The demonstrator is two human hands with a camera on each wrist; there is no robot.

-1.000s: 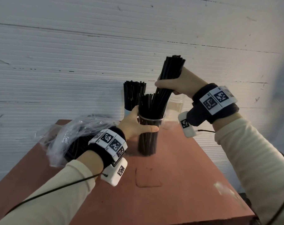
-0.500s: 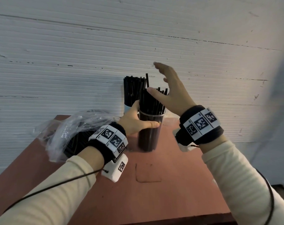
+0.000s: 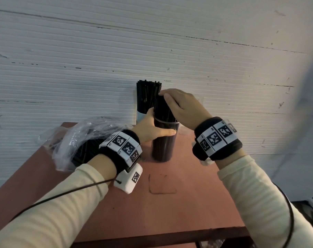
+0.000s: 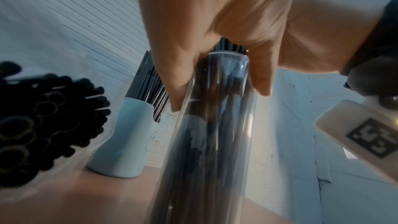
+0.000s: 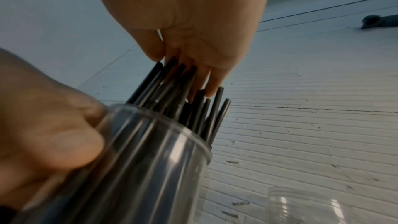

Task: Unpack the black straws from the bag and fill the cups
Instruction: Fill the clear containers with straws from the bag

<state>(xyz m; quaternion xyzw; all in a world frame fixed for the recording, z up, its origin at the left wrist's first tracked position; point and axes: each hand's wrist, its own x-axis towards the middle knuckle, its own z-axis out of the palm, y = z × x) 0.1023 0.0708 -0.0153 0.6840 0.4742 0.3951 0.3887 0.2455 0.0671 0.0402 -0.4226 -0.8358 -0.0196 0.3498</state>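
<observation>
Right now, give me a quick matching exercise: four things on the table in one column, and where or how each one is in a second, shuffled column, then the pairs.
Things:
1. clear cup
2. light blue cup
3. plastic bag
4. empty clear cup

States:
A. lies crumpled at the table's left, straws still inside
B. stands at the back by the wall, full of straws
C. gripped by the left hand, right hand pressing flat on its straws
D. stands to the right, nothing in it

Pairs: 1-C, 2-B, 3-A, 4-D
</observation>
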